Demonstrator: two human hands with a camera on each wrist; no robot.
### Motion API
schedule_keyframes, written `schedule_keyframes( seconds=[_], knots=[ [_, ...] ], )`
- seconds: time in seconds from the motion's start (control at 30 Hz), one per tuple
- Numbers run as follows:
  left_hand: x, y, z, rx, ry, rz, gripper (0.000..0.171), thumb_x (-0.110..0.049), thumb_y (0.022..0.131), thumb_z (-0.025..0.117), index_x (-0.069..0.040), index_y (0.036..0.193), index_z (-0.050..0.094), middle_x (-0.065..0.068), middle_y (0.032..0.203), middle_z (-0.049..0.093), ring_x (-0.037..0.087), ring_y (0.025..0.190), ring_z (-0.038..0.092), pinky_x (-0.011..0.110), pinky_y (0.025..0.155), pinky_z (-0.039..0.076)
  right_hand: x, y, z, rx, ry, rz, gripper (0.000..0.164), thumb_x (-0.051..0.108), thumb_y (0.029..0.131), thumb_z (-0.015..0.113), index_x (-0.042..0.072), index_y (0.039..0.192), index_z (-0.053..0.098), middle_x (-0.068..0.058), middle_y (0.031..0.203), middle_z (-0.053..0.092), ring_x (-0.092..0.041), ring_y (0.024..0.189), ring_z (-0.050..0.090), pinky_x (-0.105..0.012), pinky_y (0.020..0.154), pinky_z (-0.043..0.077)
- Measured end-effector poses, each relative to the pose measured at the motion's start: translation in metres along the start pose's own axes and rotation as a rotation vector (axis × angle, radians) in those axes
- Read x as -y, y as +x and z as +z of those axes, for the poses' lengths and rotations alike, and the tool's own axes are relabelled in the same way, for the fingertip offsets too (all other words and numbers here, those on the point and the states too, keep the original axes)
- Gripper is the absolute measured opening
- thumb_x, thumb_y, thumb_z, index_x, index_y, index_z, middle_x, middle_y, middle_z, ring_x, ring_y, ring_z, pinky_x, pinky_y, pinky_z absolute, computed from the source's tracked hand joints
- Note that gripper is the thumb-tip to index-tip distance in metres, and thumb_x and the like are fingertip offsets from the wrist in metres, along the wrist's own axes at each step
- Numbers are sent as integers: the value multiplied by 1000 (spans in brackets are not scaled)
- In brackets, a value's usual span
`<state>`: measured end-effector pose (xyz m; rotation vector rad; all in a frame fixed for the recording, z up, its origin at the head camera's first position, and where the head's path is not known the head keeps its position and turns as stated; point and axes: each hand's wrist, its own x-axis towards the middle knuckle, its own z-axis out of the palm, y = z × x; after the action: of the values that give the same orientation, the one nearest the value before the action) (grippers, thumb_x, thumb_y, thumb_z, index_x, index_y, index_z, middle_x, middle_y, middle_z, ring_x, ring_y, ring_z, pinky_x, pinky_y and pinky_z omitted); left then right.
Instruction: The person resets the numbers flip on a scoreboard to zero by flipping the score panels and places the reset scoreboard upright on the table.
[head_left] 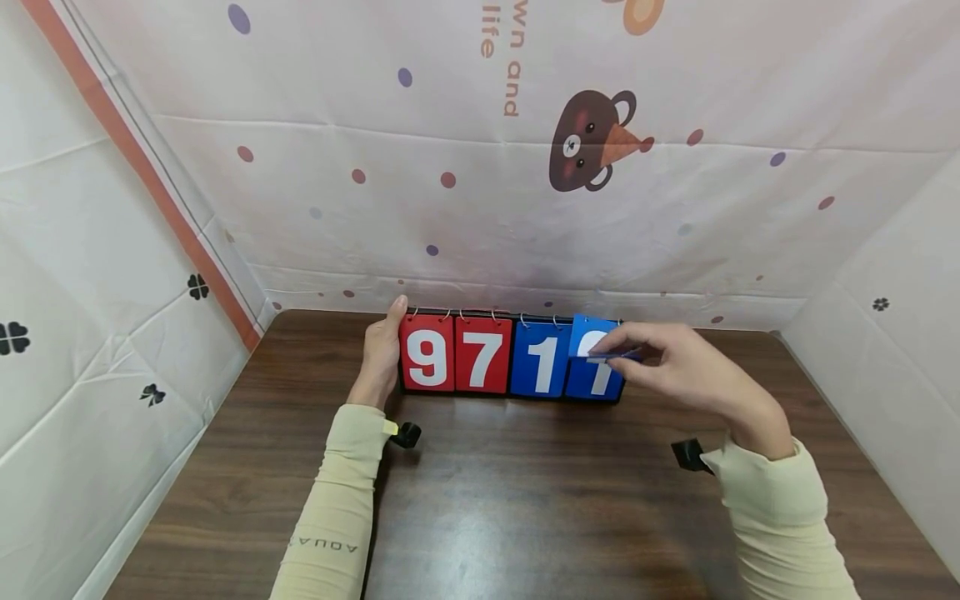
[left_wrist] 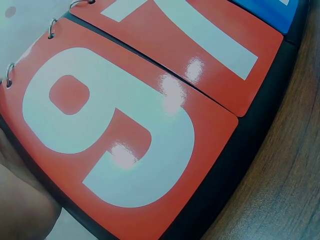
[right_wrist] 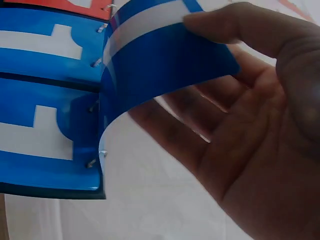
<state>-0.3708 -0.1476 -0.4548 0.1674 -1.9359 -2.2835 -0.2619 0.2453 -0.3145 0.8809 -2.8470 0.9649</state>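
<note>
A flip scoreboard (head_left: 509, 395) stands on the table near the back cloth, showing red cards 9 (head_left: 407, 379) and 7 (head_left: 462, 382), then two blue cards. My left hand (head_left: 381, 350) holds its left end, most fingers hidden behind it; the left wrist view catches only part of that hand (left_wrist: 25, 200) beside the black edge. At the other end my right hand (head_left: 675, 367) pinches the rightmost blue number card (right_wrist: 165, 75) between thumb and fingers. That card bends up on its rings, uncovering a blue card with a 1 (right_wrist: 50, 132) beneath.
Brown wood table (head_left: 480, 500) lies under the scoreboard. Behind it hangs a white cloth (head_left: 337, 225) with dots and a bear print, and more white cloth flanks both sides. A small black device (head_left: 406, 435) is at the left wrist, another black one (head_left: 688, 455) at the right.
</note>
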Motion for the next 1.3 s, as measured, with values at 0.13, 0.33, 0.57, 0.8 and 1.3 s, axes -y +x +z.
schedule_keyframes(
  seconds=[0.13,0.33,0.57,0.8,1.3],
  knots=[
    [0,1,-1,12,5,-14,47,-56,104,62,-13,85,72,1,90,66,18,95,58,34,87,46,0,-1,10,106,-4,55,24,7,101,71,18,122,76,1,120,73,-15,103,67,-41,90,58],
    [0,1,-2,22,2,-22,48,-56,104,61,-13,87,73,1,92,66,18,97,58,34,89,46,-9,-1,26,167,-32,60,25,3,99,71,15,121,76,-1,118,75,-19,103,66,-48,91,58],
    [-1,-2,0,13,-16,-9,47,-55,104,62,-15,81,72,1,88,66,19,95,59,34,87,46,-22,1,38,182,-85,61,26,-1,98,69,14,117,78,2,114,75,-17,96,63,-35,80,55],
    [-1,-1,0,13,-11,-6,46,-55,104,62,-15,83,73,1,90,66,19,96,58,35,88,46,-31,2,47,168,-112,80,26,-2,97,69,12,117,78,-3,115,75,-21,96,63,-42,82,57],
    [-1,-1,0,10,-13,-14,47,-56,104,62,-14,84,73,0,88,67,17,92,59,33,86,47,-59,2,76,41,-294,1,29,-12,89,76,8,109,81,-8,112,77,-33,111,70,-56,95,55]
  ],
)
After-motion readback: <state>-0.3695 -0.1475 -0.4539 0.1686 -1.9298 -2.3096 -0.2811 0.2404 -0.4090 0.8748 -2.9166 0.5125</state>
